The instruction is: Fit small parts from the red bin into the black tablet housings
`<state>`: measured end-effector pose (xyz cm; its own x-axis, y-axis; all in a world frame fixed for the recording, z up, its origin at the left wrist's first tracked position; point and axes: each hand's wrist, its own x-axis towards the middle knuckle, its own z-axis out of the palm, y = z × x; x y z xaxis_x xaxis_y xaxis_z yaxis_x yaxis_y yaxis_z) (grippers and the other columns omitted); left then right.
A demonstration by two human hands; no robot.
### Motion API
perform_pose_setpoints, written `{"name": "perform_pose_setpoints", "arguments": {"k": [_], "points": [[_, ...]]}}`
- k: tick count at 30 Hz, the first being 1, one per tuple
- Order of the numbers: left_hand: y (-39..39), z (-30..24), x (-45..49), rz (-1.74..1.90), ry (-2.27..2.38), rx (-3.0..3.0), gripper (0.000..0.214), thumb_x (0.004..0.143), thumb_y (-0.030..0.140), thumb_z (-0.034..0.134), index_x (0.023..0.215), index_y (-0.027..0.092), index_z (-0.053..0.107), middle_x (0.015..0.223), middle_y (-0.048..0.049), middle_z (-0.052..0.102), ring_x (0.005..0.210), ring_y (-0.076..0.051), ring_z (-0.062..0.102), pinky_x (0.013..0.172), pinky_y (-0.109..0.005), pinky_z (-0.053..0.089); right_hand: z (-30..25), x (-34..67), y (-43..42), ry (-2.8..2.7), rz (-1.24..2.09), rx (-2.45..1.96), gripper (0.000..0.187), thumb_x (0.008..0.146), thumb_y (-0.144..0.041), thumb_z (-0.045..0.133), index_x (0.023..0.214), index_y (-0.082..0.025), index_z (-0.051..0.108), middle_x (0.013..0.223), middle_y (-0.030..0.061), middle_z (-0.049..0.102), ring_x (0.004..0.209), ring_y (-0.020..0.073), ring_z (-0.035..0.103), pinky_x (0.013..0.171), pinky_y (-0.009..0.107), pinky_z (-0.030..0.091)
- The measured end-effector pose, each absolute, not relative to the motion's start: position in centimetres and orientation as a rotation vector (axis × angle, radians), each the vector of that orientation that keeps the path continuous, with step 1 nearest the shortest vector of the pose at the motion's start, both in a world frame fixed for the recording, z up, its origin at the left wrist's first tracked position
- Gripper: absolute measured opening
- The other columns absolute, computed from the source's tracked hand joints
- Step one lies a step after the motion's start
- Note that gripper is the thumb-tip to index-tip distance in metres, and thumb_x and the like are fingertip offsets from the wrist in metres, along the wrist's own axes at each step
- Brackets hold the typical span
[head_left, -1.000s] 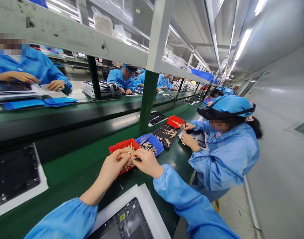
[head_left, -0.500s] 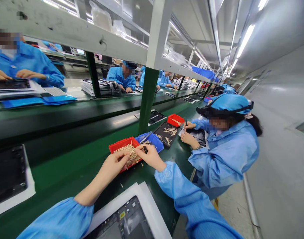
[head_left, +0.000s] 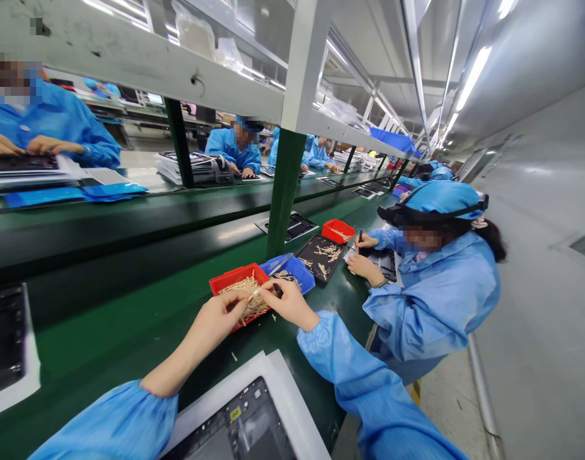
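Over a red bin [head_left: 219,283] heaped with short pale strips, my left hand [head_left: 221,317] pinches one small pale strip [head_left: 254,294] between thumb and fingertips. My right hand [head_left: 295,305] is closed at the strip's other end. It also keeps a dark pen-like tool [head_left: 277,290] tucked in its fingers; the tool's full shape is hidden. Against the red bin stands a blue bin [head_left: 305,278] with more strips and a metallic tool in it. Below my hands, a black tablet housing [head_left: 244,425] lies on white sheets [head_left: 292,390], partly cut off by the frame.
A black tray [head_left: 331,248] with scattered strips and a second red bin [head_left: 337,225] lie further right. A co-worker in blue [head_left: 426,287] sits close on the right. A green post [head_left: 283,191] rises behind the bins. Another dark housing [head_left: 4,338] rests on the belt at left.
The dark housing at the far left has slid further left, and the one behind the post has shifted slightly left. My right fingers have moved slightly at the strip; both hands stay over the red bin.
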<state>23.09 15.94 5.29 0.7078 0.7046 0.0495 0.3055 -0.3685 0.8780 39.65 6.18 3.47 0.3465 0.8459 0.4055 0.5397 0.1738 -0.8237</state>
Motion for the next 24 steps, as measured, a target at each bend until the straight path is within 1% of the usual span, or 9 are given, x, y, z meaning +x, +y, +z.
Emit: {"name": "perform_pose_setpoints", "arguments": {"k": [3, 7, 9, 11, 13, 15, 16, 19, 24], "points": [[16.0, 5.2, 23.1, 0.505, 0.742, 2.021, 0.042, 0.077, 0.056, 0.054, 0.083, 0.019, 0.075, 0.063, -0.0012, 0.069, 0.063, -0.022, 0.064, 0.057, -0.029, 0.047, 3.5, 39.7, 6.2, -1.318, 0.341, -1.502, 0.019, 0.087, -0.027, 0.06, 0.073, -0.017, 0.067, 0.066, -0.0013, 0.061, 0.062, 0.0123, 0.051, 0.061, 0.024, 0.041], [16.3, 4.7, 23.2, 0.541, 0.731, 2.1, 0.039, 0.082, 0.053, 0.052, 0.083, 0.02, 0.075, 0.066, -0.0017, 0.071, 0.064, -0.021, 0.065, 0.059, -0.03, 0.049, 3.2, 39.9, 6.3, -1.325, 0.332, -1.522, 0.019, 0.088, -0.026, 0.06, 0.073, -0.017, 0.067, 0.066, -0.0012, 0.061, 0.061, 0.0126, 0.052, 0.061, 0.024, 0.042], [16.3, 4.4, 23.2, 0.582, 0.735, 2.142, 0.038, 0.083, 0.051, 0.052, 0.087, 0.021, 0.075, 0.072, -0.0023, 0.074, 0.064, -0.021, 0.065, 0.06, -0.03, 0.05, 3.1, 39.9, 6.3, -1.322, 0.31, -1.52, 0.017, 0.088, -0.026, 0.06, 0.075, -0.017, 0.068, 0.067, -0.0009, 0.062, 0.061, 0.0127, 0.053, 0.061, 0.024, 0.043], [16.2, 4.4, 23.1, 0.669, 0.746, 2.188, 0.039, 0.085, 0.05, 0.052, 0.098, 0.02, 0.075, 0.088, -0.0051, 0.077, 0.073, -0.022, 0.067, 0.069, -0.032, 0.052, 3.0, 39.8, 6.2, -1.328, 0.247, -1.498, 0.015, 0.088, -0.025, 0.06, 0.078, -0.017, 0.068, 0.071, 0.0003, 0.065, 0.062, 0.013, 0.055, 0.061, 0.024, 0.045], [15.9, 4.5, 23.1, 0.781, 0.728, 2.245, 0.039, 0.087, 0.049, 0.053, 0.106, 0.021, 0.073, 0.103, -0.0082, 0.076, 0.091, -0.025, 0.066, 0.085, -0.038, 0.051, 3.1, 39.5, 6.1, -1.382, 0.141, -1.475, 0.015, 0.089, -0.025, 0.06, 0.081, -0.018, 0.069, 0.076, 0.0023, 0.068, 0.067, 0.0142, 0.059, 0.065, 0.025, 0.048], [15.6, 4.9, 22.9, 0.86, 0.671, 2.305, 0.036, 0.089, 0.048, 0.053, 0.104, 0.023, 0.075, 0.107, -0.0091, 0.075, 0.101, -0.028, 0.061, 0.095, -0.043, 0.046, 3.2, 39.1, 5.9, -1.476, 0.024, -1.453, 0.015, 0.092, -0.024, 0.057, 0.084, -0.018, 0.069, 0.082, 0.0044, 0.069, 0.074, 0.016, 0.063, 0.07, 0.027, 0.051], [15.5, 5.0, 22.9, 0.879, 0.636, 2.331, 0.035, 0.091, 0.047, 0.052, 0.101, 0.023, 0.076, 0.105, -0.0088, 0.076, 0.101, -0.028, 0.06, 0.096, -0.044, 0.045, 3.3, 39.0, 5.7, -1.527, -0.026, -1.444, 0.015, 0.092, -0.022, 0.056, 0.086, -0.018, 0.069, 0.083, 0.0051, 0.069, 0.077, 0.0166, 0.064, 0.073, 0.028, 0.052], [15.2, 5.3, 22.8, 0.904, 0.566, 2.381, 0.034, 0.093, 0.044, 0.05, 0.099, 0.024, 0.077, 0.1, -0.008, 0.077, 0.095, -0.027, 0.06, 0.089, -0.042, 0.047, 3.5, 38.8, 5.4, -1.656, -0.129, -1.442, 0.014, 0.092, -0.017, 0.054, 0.087, -0.019, 0.067, 0.087, 0.0056, 0.07, 0.083, 0.0172, 0.066, 0.078, 0.028, 0.054], [15.1, 5.5, 22.9, 0.914, 0.534, 2.427, 0.032, 0.093, 0.041, 0.051, 0.094, 0.023, 0.077, 0.095, -0.0074, 0.076, 0.091, -0.025, 0.06, 0.084, -0.039, 0.048, 3.6, 38.9, 5.2, -1.748, -0.214, -1.481, 0.018, 0.091, -0.01, 0.053, 0.08, -0.019, 0.064, 0.082, 0.0044, 0.067, 0.077, 0.0157, 0.064, 0.073, 0.027, 0.053]]}}
